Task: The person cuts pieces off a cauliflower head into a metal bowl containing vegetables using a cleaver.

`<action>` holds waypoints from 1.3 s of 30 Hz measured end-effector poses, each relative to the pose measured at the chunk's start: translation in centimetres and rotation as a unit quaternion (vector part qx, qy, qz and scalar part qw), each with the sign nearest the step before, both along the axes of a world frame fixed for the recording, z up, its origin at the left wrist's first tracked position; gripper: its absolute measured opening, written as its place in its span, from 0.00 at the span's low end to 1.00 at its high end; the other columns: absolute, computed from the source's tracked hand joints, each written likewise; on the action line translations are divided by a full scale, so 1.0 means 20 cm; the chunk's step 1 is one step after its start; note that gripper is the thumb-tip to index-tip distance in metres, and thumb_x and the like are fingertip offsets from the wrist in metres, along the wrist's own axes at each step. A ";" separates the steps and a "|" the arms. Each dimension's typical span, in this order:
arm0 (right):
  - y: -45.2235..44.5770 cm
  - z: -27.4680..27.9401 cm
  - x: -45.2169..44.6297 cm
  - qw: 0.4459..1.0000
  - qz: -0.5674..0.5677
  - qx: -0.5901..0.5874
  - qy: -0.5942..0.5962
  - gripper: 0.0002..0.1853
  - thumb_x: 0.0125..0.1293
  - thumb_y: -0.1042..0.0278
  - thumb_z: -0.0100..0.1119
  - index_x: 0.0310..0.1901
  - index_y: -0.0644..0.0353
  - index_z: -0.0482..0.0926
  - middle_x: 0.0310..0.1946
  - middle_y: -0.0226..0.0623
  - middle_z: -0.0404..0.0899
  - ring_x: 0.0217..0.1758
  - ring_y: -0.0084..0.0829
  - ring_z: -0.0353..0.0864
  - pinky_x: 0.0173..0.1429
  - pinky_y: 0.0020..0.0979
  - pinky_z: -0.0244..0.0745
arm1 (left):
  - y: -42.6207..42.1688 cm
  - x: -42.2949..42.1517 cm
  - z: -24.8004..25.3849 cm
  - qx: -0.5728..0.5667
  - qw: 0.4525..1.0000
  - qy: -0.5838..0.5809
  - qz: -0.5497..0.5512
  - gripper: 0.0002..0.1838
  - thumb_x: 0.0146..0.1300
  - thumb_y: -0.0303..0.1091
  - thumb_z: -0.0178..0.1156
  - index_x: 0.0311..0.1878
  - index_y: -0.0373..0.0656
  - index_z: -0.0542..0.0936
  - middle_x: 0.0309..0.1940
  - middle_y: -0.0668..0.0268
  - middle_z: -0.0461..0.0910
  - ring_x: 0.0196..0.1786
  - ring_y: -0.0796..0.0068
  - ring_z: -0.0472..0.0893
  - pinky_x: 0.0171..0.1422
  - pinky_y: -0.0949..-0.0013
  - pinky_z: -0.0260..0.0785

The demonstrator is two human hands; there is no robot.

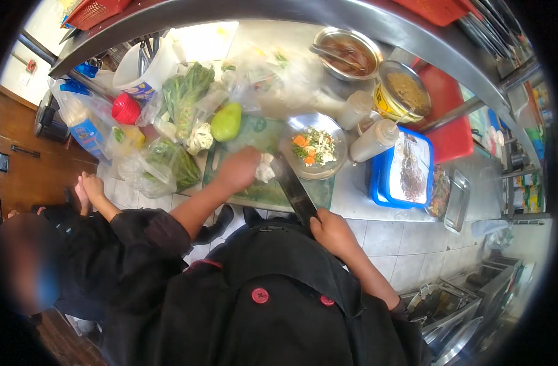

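In my right hand (333, 232) is the handle of a large kitchen knife (297, 194), its wide dark blade slanting up and left over the green cutting board (239, 190). My left hand (239, 168) is closed on a crumpled white wad (266, 169), cloth or paper, close beside the blade's upper end. Whether the wad touches the steel I cannot tell. Just beyond the blade is a metal bowl (288, 129) with chopped orange, green and white vegetables (315, 148). A green pear-shaped vegetable (226, 122) lies at the board's far left corner.
Bagged greens (163, 161) and cauliflower (199, 139) crowd the left. Squeeze bottles (376, 140), a blue-rimmed tub (407, 168) and a sauce bowl (376, 46) stand right. A metal shelf edge (279, 9) runs overhead. Another person's hands (90, 188) are at left.
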State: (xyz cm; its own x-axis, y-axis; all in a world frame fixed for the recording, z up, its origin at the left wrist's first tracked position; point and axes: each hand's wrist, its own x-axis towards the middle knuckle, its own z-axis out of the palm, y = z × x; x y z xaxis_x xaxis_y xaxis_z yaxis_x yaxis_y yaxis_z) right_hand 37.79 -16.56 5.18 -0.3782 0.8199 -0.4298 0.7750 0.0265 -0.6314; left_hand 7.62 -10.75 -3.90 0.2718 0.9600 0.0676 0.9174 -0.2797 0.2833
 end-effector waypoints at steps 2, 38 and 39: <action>0.01 0.01 -0.01 1.000 0.001 -0.008 -0.008 0.16 0.70 0.59 0.52 0.40 0.68 0.74 0.33 0.65 0.80 0.42 0.65 0.79 0.48 0.56 0.72 | -0.02 0.02 -0.04 0.001 0.998 -0.029 0.059 0.06 0.62 0.29 0.55 0.41 0.38 0.74 0.39 0.52 0.77 0.41 0.47 0.81 0.41 0.48 0.73; 0.05 0.08 -0.08 0.999 0.036 0.026 0.008 0.14 0.69 0.60 0.54 0.37 0.66 0.75 0.31 0.62 0.80 0.40 0.64 0.79 0.47 0.56 0.73 | -0.18 0.08 -0.06 0.095 0.971 -0.165 0.142 0.05 0.60 0.34 0.60 0.34 0.44 0.82 0.36 0.56 0.77 0.41 0.50 0.79 0.44 0.52 0.74; 0.05 0.08 -0.08 0.999 0.043 0.027 0.005 0.14 0.69 0.60 0.54 0.37 0.66 0.75 0.31 0.62 0.80 0.40 0.64 0.79 0.47 0.56 0.73 | -0.17 0.07 -0.06 0.097 0.974 -0.153 0.133 0.05 0.60 0.33 0.58 0.33 0.43 0.81 0.36 0.57 0.77 0.41 0.50 0.79 0.44 0.52 0.73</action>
